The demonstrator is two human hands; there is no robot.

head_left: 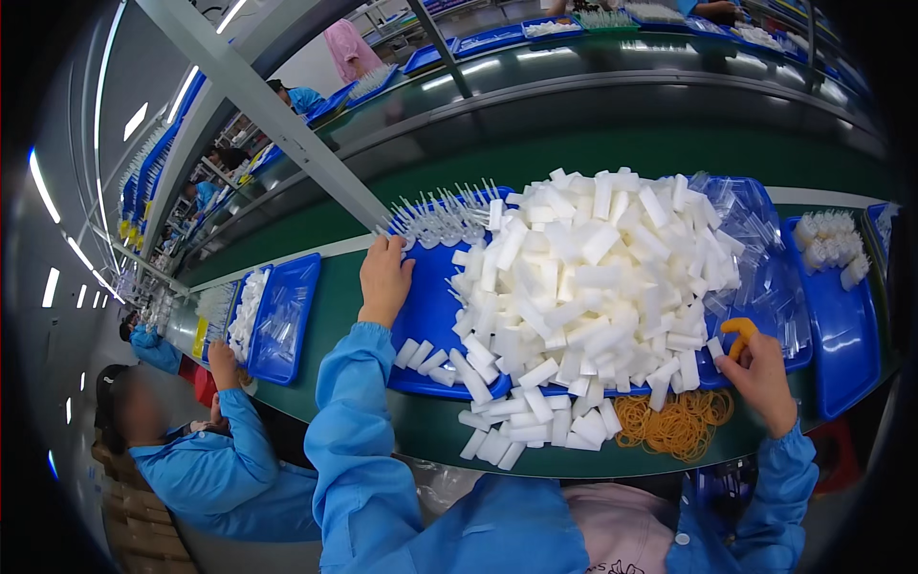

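My left hand (385,279) reaches to the far left corner of a blue tray (421,320), its fingers closed at the end of a row of clear plastic parts with thin stems (442,218). Whatever sits between those fingertips is hidden. On the right, my right hand (762,380) wears an orange finger cover (738,331) and pinches a small white foam block (715,348). Between my hands rises a large heap of white foam blocks (598,273), some spilling onto the green table in front. Orange rubber bands (675,427) lie at the near edge.
A blue tray of clear plastic tubes (765,277) stands right of the heap, and another blue tray (843,335) with white-tipped parts is farther right. A grey metal post (277,115) slants down behind my left hand. At left, a co-worker in blue (210,459) sits beside more trays.
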